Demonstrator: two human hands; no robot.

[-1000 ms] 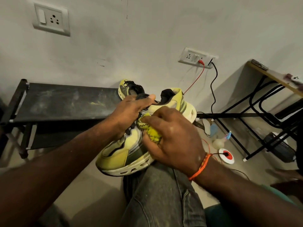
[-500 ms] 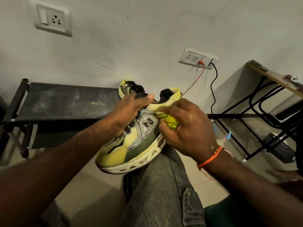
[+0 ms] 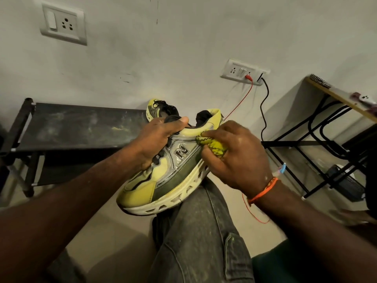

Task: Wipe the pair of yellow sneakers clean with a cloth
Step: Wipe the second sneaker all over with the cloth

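A yellow sneaker [image 3: 163, 176] rests on a knee in grey jeans [image 3: 195, 237], toe toward the camera. The left hand [image 3: 157, 139] grips its laces and tongue from above. The right hand [image 3: 238, 154], with an orange thread at the wrist, bunches a yellow cloth [image 3: 212, 146] against the shoe's side near the heel. The second sneaker [image 3: 161, 112] sits behind on a dusty black counter [image 3: 77, 127] by the wall.
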